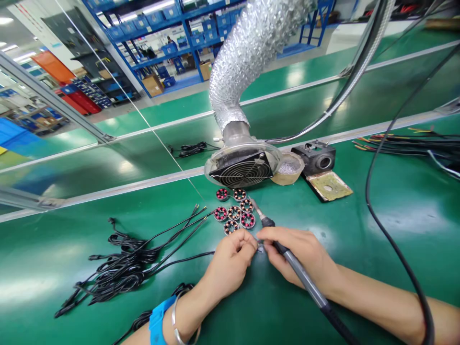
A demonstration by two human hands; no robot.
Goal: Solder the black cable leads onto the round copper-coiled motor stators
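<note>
My right hand (302, 254) is closed around a soldering iron (300, 270), its tip pointing up and left near the copper coils. Between its thumb and finger it also touches a small shiny piece (260, 248) too small to make out. My left hand (230, 263) is pinched shut right beside it, fingertips almost meeting the right ones. A black cable (194, 257) runs from the left into my left hand; its end is hidden. Just beyond my hands lie several small round motor stators (234, 212), some with red windings, some copper-coloured.
Coiled black cables (125, 268) lie at the left. A fume extractor (242, 170) with a silver duct (237, 67) hangs behind the stators. Beside it are a bowl (287, 170), a soldering iron stand (318, 155) with a sponge (329, 185), and a wire bundle (413, 143).
</note>
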